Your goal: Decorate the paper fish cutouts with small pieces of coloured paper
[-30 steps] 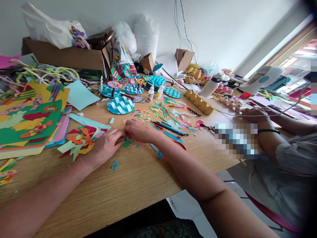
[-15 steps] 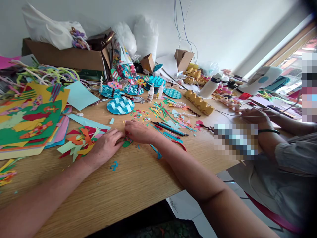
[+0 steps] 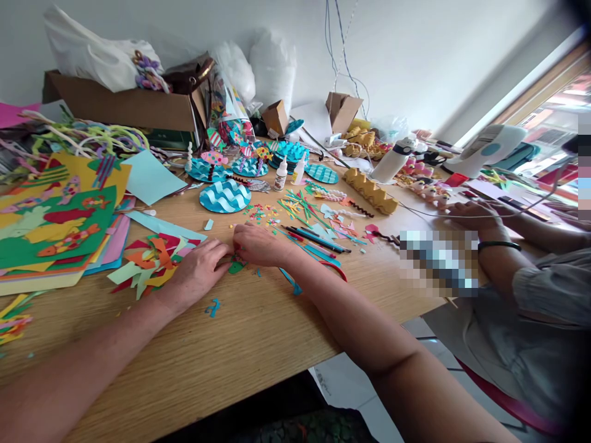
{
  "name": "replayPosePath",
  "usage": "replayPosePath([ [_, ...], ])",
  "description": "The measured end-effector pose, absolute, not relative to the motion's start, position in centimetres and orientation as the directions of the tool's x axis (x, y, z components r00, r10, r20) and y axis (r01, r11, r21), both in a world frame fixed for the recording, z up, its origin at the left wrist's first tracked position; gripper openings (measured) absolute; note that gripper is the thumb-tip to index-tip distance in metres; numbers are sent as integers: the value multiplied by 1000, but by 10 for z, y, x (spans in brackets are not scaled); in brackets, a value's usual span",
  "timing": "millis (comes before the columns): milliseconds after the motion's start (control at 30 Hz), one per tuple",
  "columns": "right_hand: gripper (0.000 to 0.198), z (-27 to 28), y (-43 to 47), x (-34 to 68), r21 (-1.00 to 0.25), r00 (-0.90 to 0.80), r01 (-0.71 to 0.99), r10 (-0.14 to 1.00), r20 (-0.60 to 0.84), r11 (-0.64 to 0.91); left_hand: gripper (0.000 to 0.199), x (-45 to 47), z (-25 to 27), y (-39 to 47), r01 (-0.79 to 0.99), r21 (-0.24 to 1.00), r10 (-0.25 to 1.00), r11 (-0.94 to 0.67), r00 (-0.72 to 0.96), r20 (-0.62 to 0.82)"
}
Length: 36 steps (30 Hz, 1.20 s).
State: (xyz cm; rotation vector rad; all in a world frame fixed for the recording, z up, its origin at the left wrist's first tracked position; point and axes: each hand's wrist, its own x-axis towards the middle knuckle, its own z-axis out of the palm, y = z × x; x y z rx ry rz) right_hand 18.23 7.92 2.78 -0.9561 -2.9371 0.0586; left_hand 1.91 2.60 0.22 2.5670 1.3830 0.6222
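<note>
A small green paper cutout lies on the table between my two hands, partly covered by them. My left hand rests at its left side, fingers bent together and thumb at the edge of the cutout. Over its upper part, my right hand has its fingers bent down in a pinch, and whatever is between the fingertips is hidden. Colourful paper scraps lie beside my left hand. Tiny paper bits are scattered beyond my right hand, with pens to its right.
Left stands a stack of coloured paper. Farther back are blue wavy discs, glue bottles, an egg-carton strip and a white bottle. Red-handled scissors lie near my right forearm. Another person's hands are at the right.
My hands hold almost the same position around the green cutout. The view has shifted very slightly.
</note>
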Motion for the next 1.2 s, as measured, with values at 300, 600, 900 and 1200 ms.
replayPosePath([
  [300,16,33,76,181,-52,-796,602,604,34,797,16,18,1,27,763,315,823,-564,491,284],
  [600,20,39,76,186,-217,-734,656,678,40,723,15,21,5,24,776,321,839,-543,482,255],
  [900,20,45,73,191,-266,-770,618,637,-18,740,16,20,4,25,766,330,833,-552,484,269],
  [1200,20,42,74,188,-228,-759,632,651,7,740,14,19,3,25,767,317,827,-557,480,293],
])
